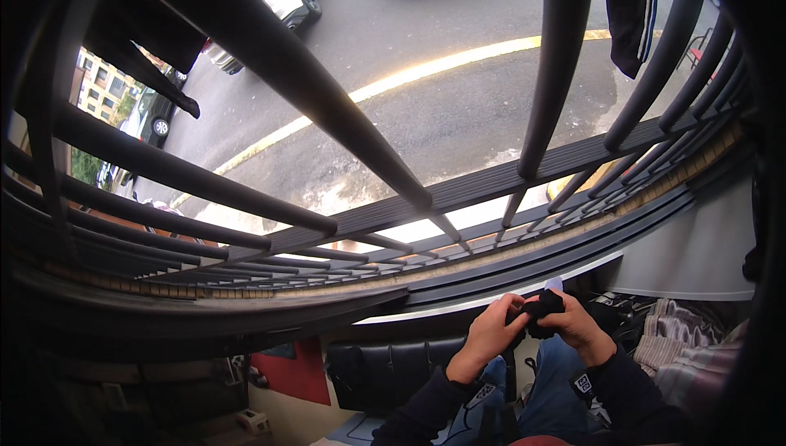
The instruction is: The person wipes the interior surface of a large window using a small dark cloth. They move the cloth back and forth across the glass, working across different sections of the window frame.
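Key relation: the black cloth bundle [540, 312] sits between the two hands, to the right of the left hand [493, 333] and to the left of the right hand [578, 331]. Both touch it, so neither counts as nearer. It is held up above the lap, just on the room side of the white sill edge [442, 312]. Long axis: cannot tell; the cloth is bunched into a compact lump and the fingers cover part of it.

Hand state: left hand has thumb and fingers bent inward, pinching the bundle's left edge. Right hand is curled around its right side, thumb laid across the front. A small pale tip [554, 284] shows just above the right fingers; its nature is unclear.

Materials: bundle matte and soft-looking, folds hard to separate in the dark. Sleeves [643, 401] dark, with a patterned black-and-white patch near each wrist. Trousers [553, 393] blue, denim-like. Left of the lap, a black padded seat [393, 364], smooth with a leather-like sheen and seams. Right, a striped cloth [675, 331], satiny and crumpled. Beyond the sill, rounded dark bars [561, 61] meet a ribbed rail [483, 186]; a dark garment [629, 16] with pale edge stripes hangs among them.
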Demonstrator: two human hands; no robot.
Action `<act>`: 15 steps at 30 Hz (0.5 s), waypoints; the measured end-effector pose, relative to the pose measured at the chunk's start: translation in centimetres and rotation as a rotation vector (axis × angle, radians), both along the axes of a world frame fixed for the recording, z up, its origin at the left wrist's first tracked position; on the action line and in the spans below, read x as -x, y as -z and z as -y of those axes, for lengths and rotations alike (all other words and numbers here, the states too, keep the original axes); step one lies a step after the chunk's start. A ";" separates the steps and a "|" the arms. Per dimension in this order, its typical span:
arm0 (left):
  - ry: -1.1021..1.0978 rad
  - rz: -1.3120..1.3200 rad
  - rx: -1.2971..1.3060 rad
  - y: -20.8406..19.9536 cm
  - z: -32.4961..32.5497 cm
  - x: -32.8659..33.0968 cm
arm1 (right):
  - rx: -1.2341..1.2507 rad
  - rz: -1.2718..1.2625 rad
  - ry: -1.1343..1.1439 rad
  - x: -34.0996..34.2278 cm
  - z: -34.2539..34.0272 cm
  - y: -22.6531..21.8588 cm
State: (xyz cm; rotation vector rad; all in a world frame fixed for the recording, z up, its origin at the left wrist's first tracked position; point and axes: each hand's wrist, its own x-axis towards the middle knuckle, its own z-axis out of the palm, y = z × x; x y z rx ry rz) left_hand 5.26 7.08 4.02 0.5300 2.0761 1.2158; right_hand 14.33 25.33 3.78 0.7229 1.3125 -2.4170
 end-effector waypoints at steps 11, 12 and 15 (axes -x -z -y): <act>-0.122 0.085 -0.067 1.6 -0.4 -1.7 | -0.157 -0.056 0.177 -0.9 1.2 0.4; -0.122 0.089 -0.063 1.6 -0.2 -1.7 | -0.141 -0.062 0.202 -0.9 1.1 0.4; -0.107 0.100 -0.001 1.5 0.0 -1.6 | -0.141 -0.100 0.270 -1.2 1.0 0.4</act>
